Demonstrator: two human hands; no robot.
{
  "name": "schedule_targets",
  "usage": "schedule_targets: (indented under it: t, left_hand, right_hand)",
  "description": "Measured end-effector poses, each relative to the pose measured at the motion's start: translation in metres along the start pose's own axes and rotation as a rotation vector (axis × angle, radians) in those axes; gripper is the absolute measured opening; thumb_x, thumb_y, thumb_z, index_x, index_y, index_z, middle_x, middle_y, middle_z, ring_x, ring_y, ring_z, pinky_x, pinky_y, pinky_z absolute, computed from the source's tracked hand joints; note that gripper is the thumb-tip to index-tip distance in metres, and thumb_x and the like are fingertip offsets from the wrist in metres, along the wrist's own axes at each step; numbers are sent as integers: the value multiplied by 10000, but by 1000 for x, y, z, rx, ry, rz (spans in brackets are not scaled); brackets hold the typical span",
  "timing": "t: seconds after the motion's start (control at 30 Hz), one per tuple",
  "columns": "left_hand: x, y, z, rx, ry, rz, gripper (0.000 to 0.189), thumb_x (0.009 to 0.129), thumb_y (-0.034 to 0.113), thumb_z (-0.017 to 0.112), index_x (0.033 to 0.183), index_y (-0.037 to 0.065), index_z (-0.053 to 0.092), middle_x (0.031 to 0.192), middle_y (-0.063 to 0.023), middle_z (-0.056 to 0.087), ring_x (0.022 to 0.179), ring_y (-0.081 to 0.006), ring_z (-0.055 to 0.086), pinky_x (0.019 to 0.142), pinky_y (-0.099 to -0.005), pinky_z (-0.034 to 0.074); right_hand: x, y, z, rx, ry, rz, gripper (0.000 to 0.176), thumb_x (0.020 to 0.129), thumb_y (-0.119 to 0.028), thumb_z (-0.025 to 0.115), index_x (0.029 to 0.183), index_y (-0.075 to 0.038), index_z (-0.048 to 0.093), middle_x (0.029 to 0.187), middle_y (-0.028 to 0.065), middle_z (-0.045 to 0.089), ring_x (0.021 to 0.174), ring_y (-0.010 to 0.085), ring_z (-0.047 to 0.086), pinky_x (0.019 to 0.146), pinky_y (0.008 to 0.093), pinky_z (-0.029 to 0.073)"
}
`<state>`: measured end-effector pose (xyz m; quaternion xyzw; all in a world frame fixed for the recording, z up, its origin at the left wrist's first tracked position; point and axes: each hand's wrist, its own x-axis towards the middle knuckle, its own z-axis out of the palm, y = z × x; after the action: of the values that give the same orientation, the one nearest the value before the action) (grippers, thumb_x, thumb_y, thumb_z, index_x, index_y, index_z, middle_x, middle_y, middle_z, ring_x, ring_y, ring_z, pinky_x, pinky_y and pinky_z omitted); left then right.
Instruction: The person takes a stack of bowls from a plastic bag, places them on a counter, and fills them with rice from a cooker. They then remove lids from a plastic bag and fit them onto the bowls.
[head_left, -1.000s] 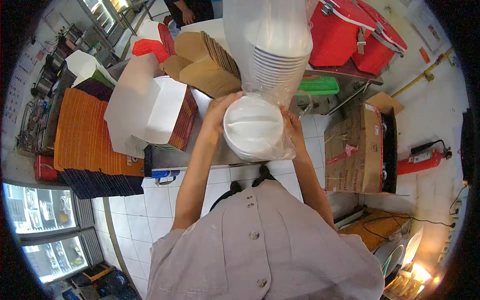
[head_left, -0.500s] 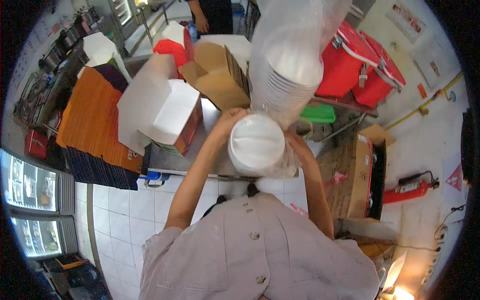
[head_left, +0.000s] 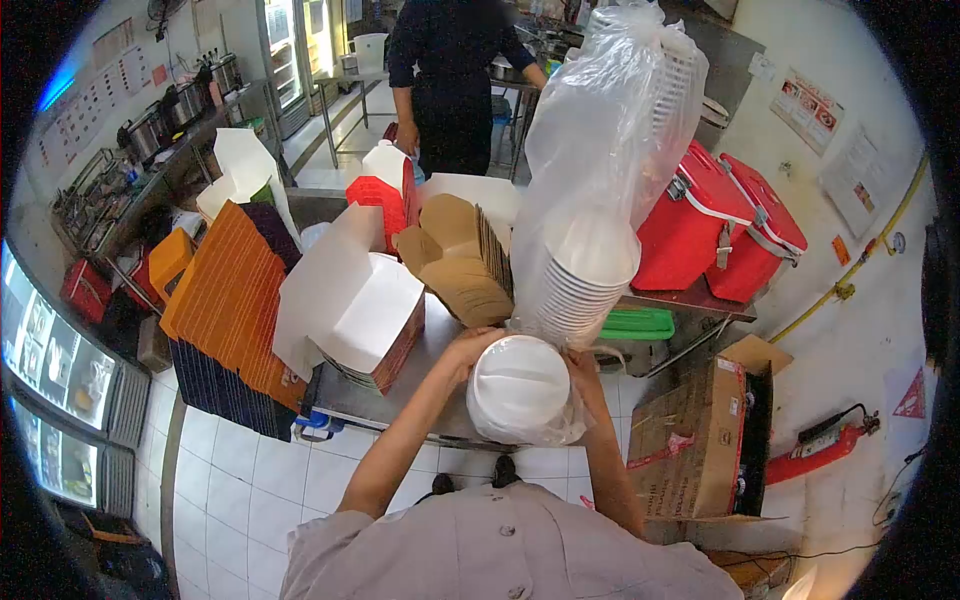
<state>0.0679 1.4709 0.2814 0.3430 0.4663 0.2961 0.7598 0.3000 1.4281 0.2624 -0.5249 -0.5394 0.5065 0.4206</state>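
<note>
A stack of round white bowls or tubs, the nearest with a ridged face, lies in a clear plastic bag at the near table edge. My left hand grips the bag's plastic at the stack's upper left, its fingers curled. On the other side my right hand holds the plastic, with its fingertips partly hidden behind the stack and bag. Just beyond my hands, a tall plastic bag contains more nested white bowls. To the left are folded brown cartons and white-lined cartons.
Orange and dark flat cartons are stacked at the table's left. Red cooler boxes stand on a shelf at right, above a cardboard box and near a fire extinguisher. A person in dark clothes stands beyond the table.
My view has tilted upward, so the table appears lower and more of the person beyond shows. Both hands keep their places at the bagged stack.
</note>
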Motion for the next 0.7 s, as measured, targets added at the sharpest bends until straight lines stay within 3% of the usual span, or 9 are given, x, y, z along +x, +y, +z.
schedule_targets:
  t: [0.07,0.17,0.23,0.3,0.33,0.43,0.5,0.6,0.7]
  left_hand:
    - [9,-13,-2,2,33,33,289,785,307,645,941,64,626,847,-41,635,734,-132,602,604,-278,507]
    - [11,-22,-8,17,61,170,251,792,231,645,947,36,611,845,-47,630,708,-135,600,586,-275,507]
    - [25,-37,-17,67,68,287,225,798,186,641,944,18,603,841,-51,627,684,-138,598,574,-272,507]
    - [17,-43,-15,46,31,407,329,830,178,613,1095,8,516,976,-93,606,824,-158,592,707,-282,503]
    - [3,-39,-10,25,5,486,366,838,185,605,1138,12,486,1026,-104,592,885,-165,582,758,-286,491]
    - [-31,-32,-11,-252,-86,607,480,892,264,527,1269,14,366,1246,-135,475,1147,-191,453,963,-310,371]
    - [-38,-38,-16,-241,67,796,508,926,382,411,1275,15,365,1254,-137,465,1156,-207,440,991,-326,332]
    - [-47,-57,9,-156,125,974,562,936,454,301,1283,17,363,1264,-140,452,1171,-229,420,1019,-340,278]
    - [-67,-67,38,191,254,1064,575,939,460,262,1292,16,357,1270,-139,444,1182,-243,404,1028,-346,255]
  right_hand:
    - [10,43,-13,102,-66,-157,313,878,-241,524,1073,1,558,962,43,595,828,123,548,737,258,442]
    - [-21,-4,20,447,12,-140,387,876,-290,527,1115,13,540,1142,88,544,983,197,530,874,330,409]
    - [-10,96,-15,499,-27,-62,394,881,-297,518,1139,1,516,1122,74,545,958,174,530,842,314,420]
    - [17,183,-58,582,-150,60,414,893,-312,501,1188,-23,468,1080,47,546,907,128,530,778,284,442]
    - [-35,165,-78,569,-165,41,414,893,-312,501,1188,-23,468,1080,47,546,907,128,530,778,284,442]
    - [-35,19,-6,296,155,-88,384,882,-282,526,1133,8,501,1064,72,549,935,164,529,789,305,450]
    - [-66,-6,6,422,350,-155,447,910,-356,459,1163,12,469,1088,96,541,963,172,522,808,307,444]
    - [-81,-29,40,668,333,-256,482,905,-366,457,1223,-6,431,1184,117,480,1100,226,458,940,355,375]
    - [-84,-7,49,594,349,-246,458,910,-359,434,1205,-9,441,1176,115,484,1092,222,462,938,351,370]
